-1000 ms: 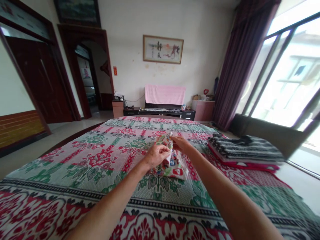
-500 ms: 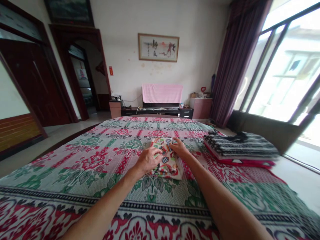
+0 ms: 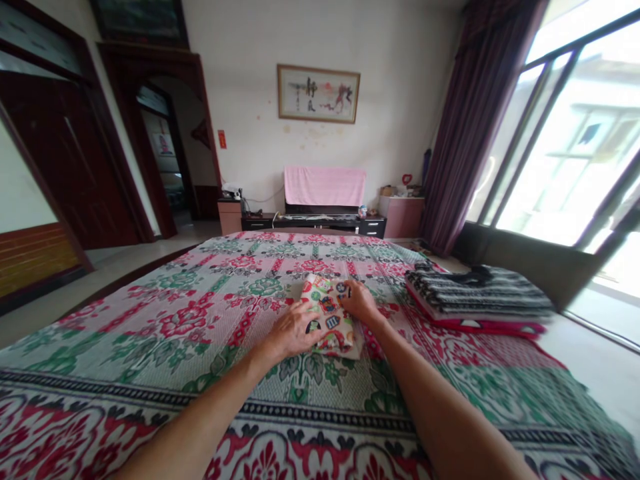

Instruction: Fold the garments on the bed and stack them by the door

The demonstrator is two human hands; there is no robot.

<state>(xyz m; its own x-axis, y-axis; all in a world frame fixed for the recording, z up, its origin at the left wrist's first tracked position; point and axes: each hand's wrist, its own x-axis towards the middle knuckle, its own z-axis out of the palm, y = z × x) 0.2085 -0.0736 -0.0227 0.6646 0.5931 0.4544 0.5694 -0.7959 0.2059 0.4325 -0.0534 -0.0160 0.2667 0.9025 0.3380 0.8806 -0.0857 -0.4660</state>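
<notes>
A small folded cloth (image 3: 330, 317) with a colourful cartoon print on white lies on the flowered bedspread (image 3: 215, 300) in front of me. My left hand (image 3: 295, 328) rests at its left side, fingers stretched over the edge and thumb lower on the fabric. At the upper right edge, my right hand (image 3: 359, 301) has curled fingers pinching the cloth; the fingertips are partly hidden. A paler layer shows from under the lower right corner.
To the right, a folded striped black-and-white garment (image 3: 485, 290) lies on a red folded piece. Beyond the bed stands a low black cabinet (image 3: 320, 223) with a pink towel (image 3: 325, 187) above it. A window and purple curtain (image 3: 465, 120) are on the right.
My left hand has slid from the cloth's middle toward its left edge. The right hand's fingers have curled in at the right edge, and the printed top looks smoother.
</notes>
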